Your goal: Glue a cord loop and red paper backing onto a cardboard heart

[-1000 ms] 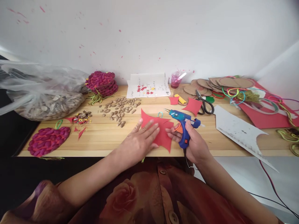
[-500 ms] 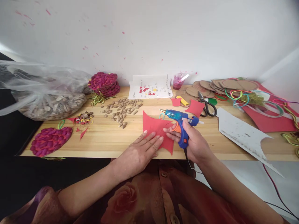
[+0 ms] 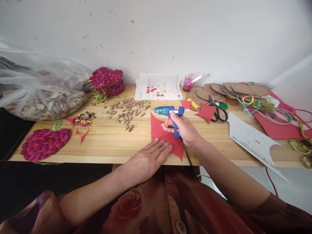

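My left hand (image 3: 148, 159) lies flat, fingers stretched out, over the lower left part of a red sheet with curved cut edges (image 3: 158, 130). In my right hand (image 3: 184, 128) is a blue glue gun (image 3: 168, 110), its orange trigger under my fingers and its metal nozzle pointing left. The gun is held above the upper part of the red sheet, and its black cord runs down over the table's front edge. Left of the nozzle, brown seeds (image 3: 126, 113) are scattered on the wooden table (image 3: 117, 146).
At left are a bag of seeds (image 3: 48, 104), a stack of magenta seed-covered pieces (image 3: 107, 81), and another such piece (image 3: 46, 143). Paper with small stars (image 3: 158, 86) lies behind. At right are scissors (image 3: 218, 110), cardboard discs (image 3: 234, 89) and white cut board (image 3: 248, 143).
My right hand has carried the glue gun left and slightly up, its nozzle now near the seeds. The left hand stays flat on the red sheet. The view has shifted slightly.
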### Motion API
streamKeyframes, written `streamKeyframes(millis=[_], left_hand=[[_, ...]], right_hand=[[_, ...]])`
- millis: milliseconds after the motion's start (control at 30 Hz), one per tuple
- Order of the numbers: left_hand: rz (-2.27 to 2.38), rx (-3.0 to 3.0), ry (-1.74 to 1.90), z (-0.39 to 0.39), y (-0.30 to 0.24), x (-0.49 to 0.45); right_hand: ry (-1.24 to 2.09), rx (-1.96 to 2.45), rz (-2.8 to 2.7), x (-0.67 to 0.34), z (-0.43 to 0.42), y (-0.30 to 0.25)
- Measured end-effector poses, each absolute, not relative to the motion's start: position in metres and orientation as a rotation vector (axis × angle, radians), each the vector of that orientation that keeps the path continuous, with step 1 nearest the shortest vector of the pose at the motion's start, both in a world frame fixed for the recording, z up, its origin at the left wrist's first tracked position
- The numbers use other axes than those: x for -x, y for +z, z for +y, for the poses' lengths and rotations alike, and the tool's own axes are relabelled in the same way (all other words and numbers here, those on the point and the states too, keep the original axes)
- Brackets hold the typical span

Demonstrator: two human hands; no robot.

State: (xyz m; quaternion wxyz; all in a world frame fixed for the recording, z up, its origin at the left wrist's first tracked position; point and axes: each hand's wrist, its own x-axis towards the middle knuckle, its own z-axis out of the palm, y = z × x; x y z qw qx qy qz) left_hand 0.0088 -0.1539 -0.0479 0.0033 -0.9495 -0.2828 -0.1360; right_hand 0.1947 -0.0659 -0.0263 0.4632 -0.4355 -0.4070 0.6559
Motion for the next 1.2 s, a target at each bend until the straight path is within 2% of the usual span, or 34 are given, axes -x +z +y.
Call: streamKeyframes(millis=[167, 300, 467, 567, 700, 1200], left_hand=[[-0.790, 3.001, -0.436, -0.160, -0.045, -0.006], [-0.675, 3.119, -0.604, -0.166, -0.046, 0.003], [-1.028, 3.036, -0.816, -0.148, -0.043, -0.004], [-1.125, 3.059, -0.542, -0.126, -0.042, -0.017], [-1.174, 3.036, -0.360, -0.109, -0.047, -0.028], [-0.953, 3.090, -0.384, -0.142, -0.047, -0.015]], right_hand=[[1.462, 1.052, -1.116, -0.198, -0.063, -0.036], [1.316, 1.032, -1.108, -0.201, -0.063, -0.033], [1.259, 1.016, -0.888, -0.211, -0.077, -0.014], [1.344, 1.031, -0.805, -0.214, -0.091, -0.015], [1.350, 1.034, -0.731, -0.213, -0.103, -0.029], [1.312, 1.098, -0.723, -0.212, -0.103, -0.039]])
